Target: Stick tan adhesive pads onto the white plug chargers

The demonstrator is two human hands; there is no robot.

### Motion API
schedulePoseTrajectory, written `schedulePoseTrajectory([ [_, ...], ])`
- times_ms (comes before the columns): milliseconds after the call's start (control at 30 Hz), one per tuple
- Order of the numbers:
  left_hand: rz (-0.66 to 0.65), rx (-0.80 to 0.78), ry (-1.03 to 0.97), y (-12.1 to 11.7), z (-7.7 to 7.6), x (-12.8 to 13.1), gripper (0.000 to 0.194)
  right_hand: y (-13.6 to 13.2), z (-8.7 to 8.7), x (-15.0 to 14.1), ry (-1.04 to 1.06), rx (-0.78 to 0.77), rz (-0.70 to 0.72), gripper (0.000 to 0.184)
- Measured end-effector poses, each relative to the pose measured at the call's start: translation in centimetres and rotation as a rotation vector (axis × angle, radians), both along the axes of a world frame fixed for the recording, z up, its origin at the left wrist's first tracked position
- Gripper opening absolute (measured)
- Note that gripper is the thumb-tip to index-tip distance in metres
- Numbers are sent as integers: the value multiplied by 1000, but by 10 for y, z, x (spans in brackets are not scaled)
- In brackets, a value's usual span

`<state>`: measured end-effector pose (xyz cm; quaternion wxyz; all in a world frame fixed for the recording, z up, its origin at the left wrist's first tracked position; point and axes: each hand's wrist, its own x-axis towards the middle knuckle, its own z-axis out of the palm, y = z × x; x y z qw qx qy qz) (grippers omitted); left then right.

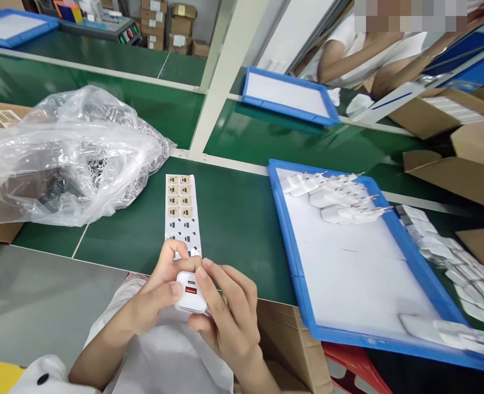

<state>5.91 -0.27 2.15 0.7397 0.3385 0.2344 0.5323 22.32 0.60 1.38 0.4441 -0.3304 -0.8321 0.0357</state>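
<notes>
Both my hands hold a small white charger (190, 292) with its port face up, close to my body at the table's front edge. My left hand (159, 290) grips its left side, thumb on top. My right hand (225, 312) wraps its right side, index finger laid across the top. Just beyond the charger lies a white sticker sheet (182, 213) on the green table (233, 219), with several tan labels on its far half. A blue-rimmed tray (295, 262) to the right carries several white chargers (336, 197) at its far end.
A crumpled clear plastic bag (65, 153) over a cardboard box sits at the left. Open cardboard boxes (463, 175) and piled white parts (447, 251) lie at the right. Another blue tray (286, 96) lies beyond, near another person's arm (360, 54). A white frame post (225, 76) rises mid-table.
</notes>
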Motion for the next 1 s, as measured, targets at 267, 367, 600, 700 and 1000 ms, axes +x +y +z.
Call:
schedulePoseTrajectory([
  [267, 85, -116, 13, 6, 1, 16, 41, 6, -8, -6, 91, 12, -3, 62],
  [367, 128, -34, 15, 11, 8, 19, 41, 10, -18, -12, 219, 8, 24, 48],
  [600, 185, 62, 38, 6, -10, 23, 41, 11, -35, -23, 359, 92, 3, 19],
  [700, 215, 129, 100, 4, -25, 25, 47, 7, -26, -28, 446, -96, 14, 48],
  [1000, 325, 409, 81, 18, -32, 34, 49, 10, 3, -42, 405, -273, 17, 20],
])
